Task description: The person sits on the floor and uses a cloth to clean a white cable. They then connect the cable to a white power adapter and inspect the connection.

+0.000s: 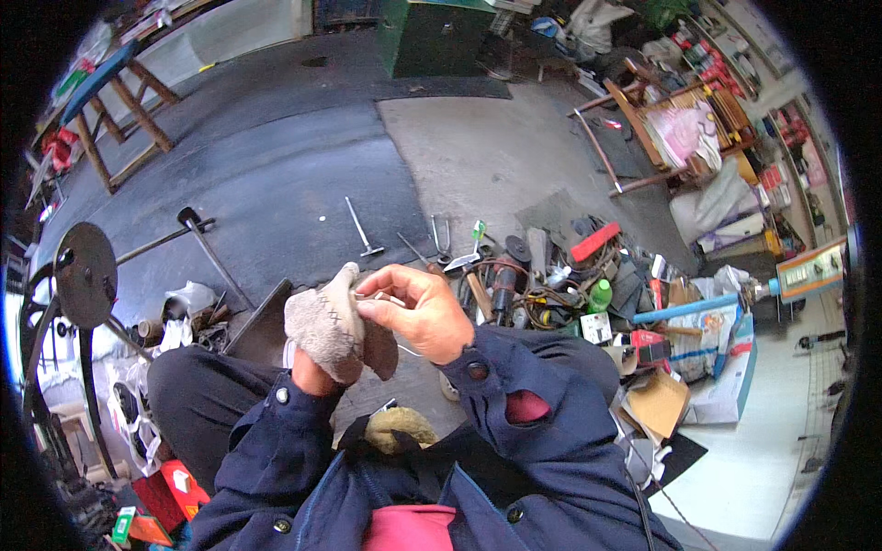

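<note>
Apparently the left hand (317, 354) sits inside a soft, limp glove (323, 317), above the knees; the right hand (418, 312) pinches its cuff edge, the best place to grip.

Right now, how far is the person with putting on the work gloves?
Done: the left hand is already inside a grey knit glove. In hand: the bare right hand pinches that glove's edge, pulling it on. Left: the right hand has no glove; a second, yellowish glove lies on the lap.
</note>
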The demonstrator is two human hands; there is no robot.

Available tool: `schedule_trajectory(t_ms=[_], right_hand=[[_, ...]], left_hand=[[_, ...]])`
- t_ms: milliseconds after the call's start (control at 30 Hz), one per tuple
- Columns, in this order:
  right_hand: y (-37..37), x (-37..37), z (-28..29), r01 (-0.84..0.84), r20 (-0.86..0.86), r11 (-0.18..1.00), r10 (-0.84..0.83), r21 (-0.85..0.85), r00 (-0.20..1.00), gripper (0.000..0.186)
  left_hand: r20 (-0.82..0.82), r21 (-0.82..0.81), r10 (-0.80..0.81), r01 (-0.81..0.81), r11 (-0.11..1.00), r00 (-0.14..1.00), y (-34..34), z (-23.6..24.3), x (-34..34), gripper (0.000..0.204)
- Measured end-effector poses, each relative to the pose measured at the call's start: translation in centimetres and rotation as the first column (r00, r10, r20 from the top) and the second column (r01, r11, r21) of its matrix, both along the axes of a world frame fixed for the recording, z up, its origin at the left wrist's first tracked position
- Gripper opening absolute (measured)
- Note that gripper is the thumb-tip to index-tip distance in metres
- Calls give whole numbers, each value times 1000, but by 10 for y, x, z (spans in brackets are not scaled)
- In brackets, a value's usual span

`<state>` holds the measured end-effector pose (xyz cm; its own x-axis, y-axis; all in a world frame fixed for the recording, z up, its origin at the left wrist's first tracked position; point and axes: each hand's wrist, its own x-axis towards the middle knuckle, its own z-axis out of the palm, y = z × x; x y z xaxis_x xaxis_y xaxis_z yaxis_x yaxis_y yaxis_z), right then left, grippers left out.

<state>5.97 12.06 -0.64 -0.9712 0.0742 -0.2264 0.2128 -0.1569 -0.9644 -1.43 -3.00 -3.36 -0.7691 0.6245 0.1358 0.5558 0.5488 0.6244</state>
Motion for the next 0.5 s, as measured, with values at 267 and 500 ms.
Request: schedule_trajectory(t_ms=[267, 500], right_hand=[[-4, 3, 4, 83, -75, 997, -82, 5, 994, 15], [-3, 4, 5, 111, -201, 946, -50, 303, 978, 14]], left_hand=[[186, 365, -182, 104, 925, 965, -2, -3, 10, 38], [380, 535, -279, 37, 844, 882, -7, -7, 21, 36]])
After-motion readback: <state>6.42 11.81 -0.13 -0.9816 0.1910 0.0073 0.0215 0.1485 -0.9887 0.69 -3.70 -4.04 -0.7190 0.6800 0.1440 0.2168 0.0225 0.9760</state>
